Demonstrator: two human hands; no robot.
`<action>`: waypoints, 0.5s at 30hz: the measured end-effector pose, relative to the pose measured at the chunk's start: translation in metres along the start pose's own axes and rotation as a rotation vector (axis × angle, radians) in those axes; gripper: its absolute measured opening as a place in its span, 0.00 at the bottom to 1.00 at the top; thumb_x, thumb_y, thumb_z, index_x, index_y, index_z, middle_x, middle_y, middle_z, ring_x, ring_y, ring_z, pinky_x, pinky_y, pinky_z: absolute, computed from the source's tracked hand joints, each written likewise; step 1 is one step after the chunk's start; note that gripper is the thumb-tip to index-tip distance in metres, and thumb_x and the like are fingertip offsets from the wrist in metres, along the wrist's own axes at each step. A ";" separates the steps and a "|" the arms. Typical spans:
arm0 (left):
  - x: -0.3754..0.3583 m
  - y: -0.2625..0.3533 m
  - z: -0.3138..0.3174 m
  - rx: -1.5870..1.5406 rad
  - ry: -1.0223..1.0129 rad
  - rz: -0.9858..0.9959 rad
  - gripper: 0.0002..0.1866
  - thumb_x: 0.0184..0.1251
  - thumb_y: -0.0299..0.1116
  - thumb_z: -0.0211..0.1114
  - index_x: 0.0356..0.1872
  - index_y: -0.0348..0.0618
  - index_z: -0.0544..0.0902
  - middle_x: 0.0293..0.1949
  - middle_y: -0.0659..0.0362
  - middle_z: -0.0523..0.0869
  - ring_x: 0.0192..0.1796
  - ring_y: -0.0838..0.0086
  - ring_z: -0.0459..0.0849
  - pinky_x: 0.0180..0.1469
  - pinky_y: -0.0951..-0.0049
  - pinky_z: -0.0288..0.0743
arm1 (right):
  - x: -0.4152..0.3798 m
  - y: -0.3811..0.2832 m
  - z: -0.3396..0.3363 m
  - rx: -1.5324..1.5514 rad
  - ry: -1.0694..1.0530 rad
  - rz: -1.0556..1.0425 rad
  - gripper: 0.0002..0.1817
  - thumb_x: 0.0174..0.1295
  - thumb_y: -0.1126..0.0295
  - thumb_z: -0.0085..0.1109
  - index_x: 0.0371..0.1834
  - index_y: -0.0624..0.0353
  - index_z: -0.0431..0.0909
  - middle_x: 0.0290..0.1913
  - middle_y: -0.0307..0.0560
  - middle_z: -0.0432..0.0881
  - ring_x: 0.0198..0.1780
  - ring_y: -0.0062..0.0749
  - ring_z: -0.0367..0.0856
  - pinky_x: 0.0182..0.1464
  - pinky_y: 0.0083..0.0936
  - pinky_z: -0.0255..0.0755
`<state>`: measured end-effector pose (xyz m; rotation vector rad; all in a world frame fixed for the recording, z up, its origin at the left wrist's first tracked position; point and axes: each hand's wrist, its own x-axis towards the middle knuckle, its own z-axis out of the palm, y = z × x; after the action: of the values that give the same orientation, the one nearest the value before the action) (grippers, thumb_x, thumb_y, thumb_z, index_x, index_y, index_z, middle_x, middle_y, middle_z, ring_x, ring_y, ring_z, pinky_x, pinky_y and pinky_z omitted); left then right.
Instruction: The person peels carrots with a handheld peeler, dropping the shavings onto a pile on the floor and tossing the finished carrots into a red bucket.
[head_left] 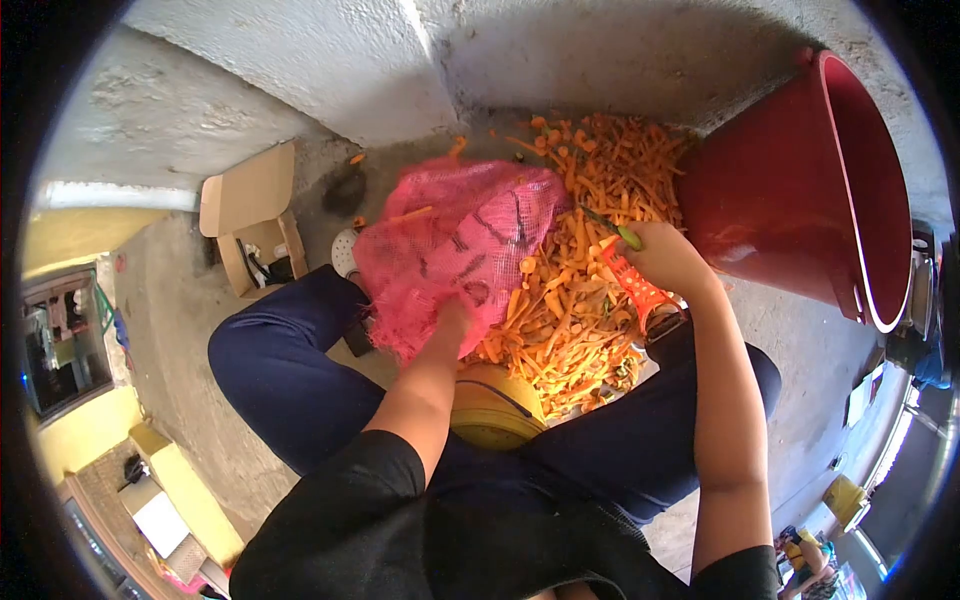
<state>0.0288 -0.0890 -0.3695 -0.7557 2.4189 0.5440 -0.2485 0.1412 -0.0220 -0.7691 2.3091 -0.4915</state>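
Observation:
My left hand (455, 318) reaches into the pink mesh sack (460, 225), its fingers hidden by the netting. An orange carrot piece shows on the sack's upper left. My right hand (665, 262) is closed round the green handle of a knife (628, 237), its dark, narrow blade pointing toward the sack. Just below this hand is an orange perforated plastic thing (640, 288). A heap of carrots and carrot scraps (570, 320) spreads over the floor between the sack and my right leg. A yellow bucket (490, 415) stands between my legs, partly hidden by my left forearm.
A large red bucket (770, 190) leans on its side at the right, against the carrot heap. An open cardboard box (262, 250) sits left of the sack, near a white perforated shoe (344, 253). The concrete wall (400, 75) bounds the far side. Another person (810, 562) is at lower right.

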 end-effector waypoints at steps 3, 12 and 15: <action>-0.017 0.014 -0.031 -0.051 -0.041 -0.052 0.21 0.51 0.38 0.54 0.46 0.39 0.73 0.48 0.47 0.75 0.51 0.57 0.74 0.53 0.61 0.67 | 0.001 -0.002 -0.001 0.000 -0.005 -0.001 0.14 0.54 0.62 0.52 0.27 0.65 0.69 0.24 0.59 0.73 0.28 0.52 0.71 0.32 0.38 0.63; -0.011 0.009 -0.016 -0.054 -0.165 -0.039 0.22 0.52 0.36 0.53 0.49 0.39 0.72 0.51 0.48 0.73 0.54 0.57 0.72 0.55 0.59 0.65 | 0.005 -0.005 0.003 -0.059 -0.023 0.004 0.15 0.55 0.60 0.51 0.28 0.64 0.70 0.26 0.60 0.75 0.32 0.54 0.72 0.34 0.40 0.64; -0.007 0.010 -0.018 -0.080 -0.152 -0.022 0.20 0.51 0.36 0.53 0.47 0.39 0.74 0.49 0.48 0.74 0.52 0.58 0.73 0.53 0.61 0.66 | 0.006 -0.009 0.000 -0.073 -0.055 0.028 0.15 0.54 0.60 0.52 0.30 0.64 0.72 0.28 0.60 0.76 0.34 0.54 0.73 0.36 0.41 0.65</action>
<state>0.0205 -0.0880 -0.3495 -0.7456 2.2573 0.6688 -0.2487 0.1310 -0.0198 -0.7739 2.2943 -0.3710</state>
